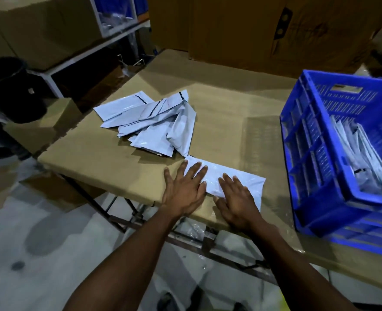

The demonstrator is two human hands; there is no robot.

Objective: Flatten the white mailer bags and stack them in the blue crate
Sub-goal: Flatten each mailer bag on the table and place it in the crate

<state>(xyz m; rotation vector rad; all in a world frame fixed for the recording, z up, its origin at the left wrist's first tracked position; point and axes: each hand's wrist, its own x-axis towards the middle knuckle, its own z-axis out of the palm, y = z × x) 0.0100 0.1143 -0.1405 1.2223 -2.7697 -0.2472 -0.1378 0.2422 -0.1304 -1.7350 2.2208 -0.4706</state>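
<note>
One white mailer bag [217,173] lies flat near the front edge of the cardboard-covered table [230,113]. My left hand [184,189] presses on its left end with straight, spread fingers. My right hand [236,198] presses flat on its near right part. A loose pile of several crumpled white mailer bags [154,124] lies further back, left of centre. The blue crate [311,158] stands at the right, with several white bags [363,162] stacked leaning inside it.
Large cardboard boxes [264,30] stand behind the table. A black bin [5,84] and a white shelf frame [57,70] are to the left. The table's front edge runs just under my wrists, with grey floor [39,232] below.
</note>
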